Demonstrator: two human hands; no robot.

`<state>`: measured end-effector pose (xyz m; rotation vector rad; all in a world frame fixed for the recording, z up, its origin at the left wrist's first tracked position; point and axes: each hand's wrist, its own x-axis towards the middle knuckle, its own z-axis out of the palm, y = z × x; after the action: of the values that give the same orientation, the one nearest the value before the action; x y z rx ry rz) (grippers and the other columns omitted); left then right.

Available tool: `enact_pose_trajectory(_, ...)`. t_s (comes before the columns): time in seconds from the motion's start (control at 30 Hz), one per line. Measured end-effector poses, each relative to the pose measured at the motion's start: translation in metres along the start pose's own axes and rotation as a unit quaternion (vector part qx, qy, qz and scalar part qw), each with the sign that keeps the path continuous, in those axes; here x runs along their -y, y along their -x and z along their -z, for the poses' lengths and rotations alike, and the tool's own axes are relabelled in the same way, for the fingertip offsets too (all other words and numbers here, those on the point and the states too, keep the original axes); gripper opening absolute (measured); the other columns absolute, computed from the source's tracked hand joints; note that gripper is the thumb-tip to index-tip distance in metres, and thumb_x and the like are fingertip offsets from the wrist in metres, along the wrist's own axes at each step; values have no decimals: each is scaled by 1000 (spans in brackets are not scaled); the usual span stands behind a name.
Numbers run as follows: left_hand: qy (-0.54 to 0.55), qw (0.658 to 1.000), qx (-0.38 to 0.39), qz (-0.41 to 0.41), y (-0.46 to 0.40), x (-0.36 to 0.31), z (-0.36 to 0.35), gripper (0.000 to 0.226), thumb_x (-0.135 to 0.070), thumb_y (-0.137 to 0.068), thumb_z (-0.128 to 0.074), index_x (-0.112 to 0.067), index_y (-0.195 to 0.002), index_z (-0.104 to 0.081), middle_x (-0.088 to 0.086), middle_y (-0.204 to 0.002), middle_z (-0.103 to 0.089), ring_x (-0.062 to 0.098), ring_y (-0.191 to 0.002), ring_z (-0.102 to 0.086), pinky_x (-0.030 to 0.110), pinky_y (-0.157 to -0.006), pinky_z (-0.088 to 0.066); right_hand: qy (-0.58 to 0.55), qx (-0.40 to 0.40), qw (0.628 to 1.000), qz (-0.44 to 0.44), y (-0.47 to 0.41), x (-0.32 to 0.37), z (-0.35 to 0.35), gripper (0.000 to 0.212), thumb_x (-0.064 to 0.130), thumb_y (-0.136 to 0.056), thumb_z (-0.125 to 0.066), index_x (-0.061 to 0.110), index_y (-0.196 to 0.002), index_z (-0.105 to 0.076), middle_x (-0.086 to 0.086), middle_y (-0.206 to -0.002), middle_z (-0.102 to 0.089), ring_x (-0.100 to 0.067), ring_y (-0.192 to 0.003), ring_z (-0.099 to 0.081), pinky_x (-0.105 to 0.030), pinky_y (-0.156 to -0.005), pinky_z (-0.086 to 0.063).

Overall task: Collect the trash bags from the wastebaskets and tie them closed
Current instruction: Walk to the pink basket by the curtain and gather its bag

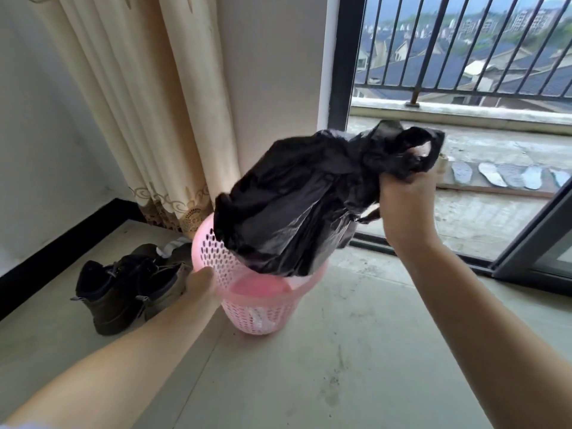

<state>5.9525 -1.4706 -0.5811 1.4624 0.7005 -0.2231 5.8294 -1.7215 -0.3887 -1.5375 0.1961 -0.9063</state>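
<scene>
Between the hands, bag (288,209) hangs mostly clear of basket (260,292). Right hand (405,202) fists its gathered neck; left hand (199,281) grips the rim. Lift-out step; next, free both hands to knot.

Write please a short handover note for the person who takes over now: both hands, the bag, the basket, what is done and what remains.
Right hand: closed grip on the gathered top of the black trash bag.
Left hand: steadying the pink wastebasket at its rim.
Bag: mostly lifted out, its bottom at the basket's mouth.
Done: bag gathered and raised.
Left: pull it clear, tie it closed; no knot is visible.
</scene>
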Motion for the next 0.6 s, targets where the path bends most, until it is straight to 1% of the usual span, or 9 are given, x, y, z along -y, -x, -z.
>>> enact_pose_trajectory(0.07,26,999,-38,18,-4,1,-10,20,-6,-93,-31,-9,-84,-49,9,-107,-48,21,-77,-52,34,-79,-46,-21,-29,999,31,-3,12,10,28,-2,-72,-46,24,-63,-54,17,-57,-55,-3,-64,-44,-22,-60,-41)
enact_pose_trajectory(0.1,23,999,-43,20,-5,3,-15,25,-6,-92,-29,-5,-102,-52,10,-113,-51,25,-89,-56,35,-85,-47,-32,-39,998,47,-5,17,15,31,-3,-72,-46,26,-65,-53,19,-56,-54,-1,-63,-42,-17,-60,-39)
enact_pose_trajectory(0.17,9,998,-52,16,1,7,-23,45,-8,-92,-29,-5,-134,-44,14,-127,-53,31,-111,-55,42,-97,-47,-36,-49,996,70,-10,25,26,34,-5,-72,-45,28,-65,-51,19,-56,-50,-1,-65,-38,-17,-60,-36)
enact_pose_trajectory(0.27,-1,995,-94,21,1,6,-29,44,-10,-91,-33,-4,-133,-47,15,-124,-57,34,-110,-58,41,-94,-49,31,-49,996,74,-11,27,40,22,-4,-73,-45,14,-64,-54,10,-61,-48,-5,-65,-38,-22,-58,-36)
enact_pose_trajectory(0.33,32,994,-100,34,0,3,-30,43,-10,-90,-35,-3,-131,-49,14,-125,-58,34,-109,-59,44,-94,-50,100,-32,993,61,-8,21,47,15,-3,-76,-48,4,-66,-55,2,-62,-51,-7,-61,-41,-24,-57,-36)
enact_pose_trajectory(0.4,60,993,-91,38,-3,1,-30,44,-10,-90,-35,-4,-131,-49,14,-127,-57,34,-111,-58,47,-95,-49,146,19,988,42,-4,13,50,29,-5,-80,-49,15,-61,-59,15,-56,-58,0,-55,-47,-19,-53,-42)
enact_pose_trajectory(0.43,67,993,-87,41,-8,2,-30,44,-10,-90,-35,-4,-131,-49,14,-127,-56,34,-111,-58,47,-95,-49,168,57,984,25,-1,7,50,35,-6,-80,-48,22,-63,-61,18,-57,-61,3,-58,-52,-15,-54,-44)
enact_pose_trajectory(0.5,79,994,-69,36,-10,4,-29,44,-10,-89,-38,-6,-132,-49,13,-128,-55,34,-112,-57,46,-94,-49,239,134,961,-34,8,-11,48,33,-6,-81,-47,22,-71,-62,16,-66,-62,-5,-68,-57,-14,-57,-46)
enact_pose_trajectory(0.6,76,996,-27,33,-16,6,-23,49,-17,-84,-49,-12,-132,-46,12,-129,-54,35,-111,-57,50,-90,-51,349,210,902,-145,25,-51,51,22,-2,-83,-47,16,-80,-58,3,-72,-59,-18,-73,-56,-19,-55,-41)
